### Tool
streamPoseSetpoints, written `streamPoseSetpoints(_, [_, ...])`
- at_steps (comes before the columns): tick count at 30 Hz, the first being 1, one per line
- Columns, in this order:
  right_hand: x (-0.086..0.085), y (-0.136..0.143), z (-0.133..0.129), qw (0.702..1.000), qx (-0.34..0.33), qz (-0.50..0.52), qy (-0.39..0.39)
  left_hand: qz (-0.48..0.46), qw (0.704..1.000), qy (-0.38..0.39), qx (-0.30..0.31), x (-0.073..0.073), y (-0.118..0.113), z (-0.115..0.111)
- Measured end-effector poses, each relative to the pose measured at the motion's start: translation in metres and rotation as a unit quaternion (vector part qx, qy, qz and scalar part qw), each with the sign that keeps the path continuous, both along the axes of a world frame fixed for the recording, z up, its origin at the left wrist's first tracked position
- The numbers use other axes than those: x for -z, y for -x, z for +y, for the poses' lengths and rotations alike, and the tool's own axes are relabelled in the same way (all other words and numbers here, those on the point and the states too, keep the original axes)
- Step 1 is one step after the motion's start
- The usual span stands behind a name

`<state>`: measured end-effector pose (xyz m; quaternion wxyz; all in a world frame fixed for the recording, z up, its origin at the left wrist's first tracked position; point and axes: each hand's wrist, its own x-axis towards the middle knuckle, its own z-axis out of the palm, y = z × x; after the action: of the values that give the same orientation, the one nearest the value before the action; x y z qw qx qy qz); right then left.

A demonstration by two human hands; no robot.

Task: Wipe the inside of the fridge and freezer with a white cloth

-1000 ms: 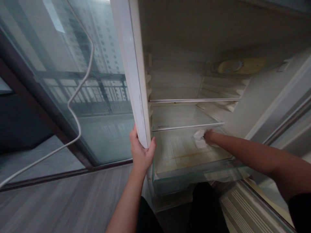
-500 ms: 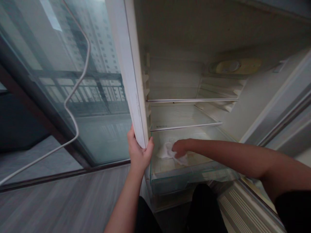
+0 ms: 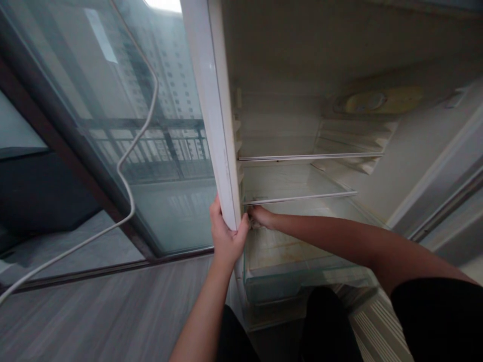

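Note:
My left hand (image 3: pixel 228 234) grips the front edge of the fridge's left side wall (image 3: pixel 222 151), its thumb on the inner side and its fingers around the outside. Inside the fridge, my right hand (image 3: pixel 261 216) is closed on a pale cloth (image 3: pixel 257 224), mostly hidden by the hand, at the left inner wall below the lower glass shelf (image 3: pixel 298 197). Beneath it lies a clear drawer (image 3: pixel 287 284) with yellowish stains on its bottom.
A second glass shelf (image 3: pixel 309 157) sits higher up, and a yellowed lamp cover (image 3: pixel 385 100) is on the right inner wall. A white cable (image 3: pixel 128 191) hangs at the left before a sliding glass door (image 3: pixel 173 216). A ribbed pale panel (image 3: pixel 381 322) lies low at the right.
My right hand has moved left with the cloth, from the middle of the drawer area to the left inner wall. My left hand keeps its grip. The view has shifted slightly.

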<state>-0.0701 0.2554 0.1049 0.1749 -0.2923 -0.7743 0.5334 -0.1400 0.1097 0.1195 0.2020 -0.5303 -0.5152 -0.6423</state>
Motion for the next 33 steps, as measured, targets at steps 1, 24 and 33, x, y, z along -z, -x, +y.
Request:
streamPoseSetpoints(1, [-0.001,-0.006,-0.007,0.999,0.013,0.007,0.028,0.0,1.0,0.0,0.0,0.0,0.0,0.0])
streamPoseSetpoints(24, [-0.055,-0.134,-0.067,0.815,-0.446,-0.369,-0.001,-0.013,1.0,0.002,-0.003,-0.002,0.0,-0.001])
streamPoseSetpoints(33, [-0.021,-0.095,-0.079,0.821,-0.426,-0.333,0.184,-0.004,1.0,-0.003,0.011,-0.008,-0.001,-0.004])
